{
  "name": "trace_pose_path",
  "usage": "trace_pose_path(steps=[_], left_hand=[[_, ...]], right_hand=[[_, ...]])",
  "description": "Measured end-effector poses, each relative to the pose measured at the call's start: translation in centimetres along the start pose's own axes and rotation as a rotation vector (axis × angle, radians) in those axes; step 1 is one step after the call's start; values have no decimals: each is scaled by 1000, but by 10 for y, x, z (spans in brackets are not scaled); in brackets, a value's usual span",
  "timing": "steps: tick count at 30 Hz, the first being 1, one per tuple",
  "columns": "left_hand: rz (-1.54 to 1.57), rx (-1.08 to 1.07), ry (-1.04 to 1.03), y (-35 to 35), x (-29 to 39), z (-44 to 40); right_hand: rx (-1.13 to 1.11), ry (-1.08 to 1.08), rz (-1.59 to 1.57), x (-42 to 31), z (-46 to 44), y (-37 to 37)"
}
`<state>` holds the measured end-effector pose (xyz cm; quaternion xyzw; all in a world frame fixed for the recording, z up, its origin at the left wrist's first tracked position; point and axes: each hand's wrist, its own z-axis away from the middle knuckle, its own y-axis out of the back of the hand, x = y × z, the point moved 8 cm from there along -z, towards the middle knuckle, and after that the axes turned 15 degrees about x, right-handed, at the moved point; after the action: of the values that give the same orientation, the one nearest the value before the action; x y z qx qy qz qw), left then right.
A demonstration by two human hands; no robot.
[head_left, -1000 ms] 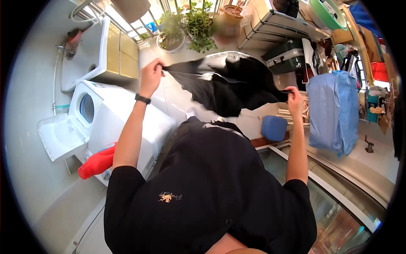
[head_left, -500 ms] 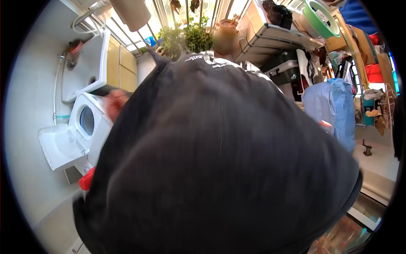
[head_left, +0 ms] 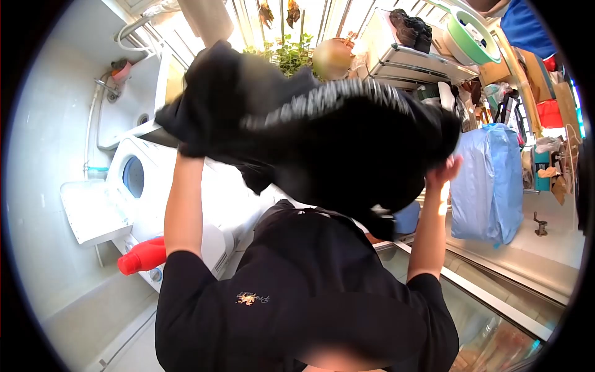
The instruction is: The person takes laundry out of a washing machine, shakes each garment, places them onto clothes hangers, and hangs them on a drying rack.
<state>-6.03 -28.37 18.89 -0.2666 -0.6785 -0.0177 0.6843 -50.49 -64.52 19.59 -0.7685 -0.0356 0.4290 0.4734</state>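
Note:
A black garment (head_left: pixel 334 142) with a band of white lettering is spread in the air in front of me, bunched and blurred by motion. My left forearm (head_left: pixel 185 201) reaches up to its left end, where the cloth covers the fingers. At the garment's right end is my right hand (head_left: pixel 444 172), partly hidden behind the cloth, its fingers bent at the edge. The garment hangs between both hands, above a white washing machine and the floor.
On the left stand an open-lidded washing machine (head_left: pixel 127 173), a sink (head_left: pixel 127 93) and a red bottle (head_left: pixel 142 255). Plants (head_left: pixel 288 56) line the barred window. To the right are a metal rack (head_left: pixel 421 65), a green-rimmed basin (head_left: pixel 474 37) and a blue-covered bundle (head_left: pixel 486 186).
The garment, which filled most of the view, has swung up and away from me, gathering into a smaller bunch. My arms and black shirt have come into view.

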Motion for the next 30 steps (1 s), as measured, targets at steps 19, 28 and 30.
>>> trace_pose_path(steps=[19, 28, 30], left_hand=[[509, -1117, 609, -243, 33, 88], [589, -1028, 596, -182, 65, 42], [460, -999, 535, -192, 66, 47]], right_hand=[[-127, 64, 1280, 171, -6, -64], [-283, 22, 1078, 210, -33, -136], [-369, 78, 1075, 245, -32, -153]])
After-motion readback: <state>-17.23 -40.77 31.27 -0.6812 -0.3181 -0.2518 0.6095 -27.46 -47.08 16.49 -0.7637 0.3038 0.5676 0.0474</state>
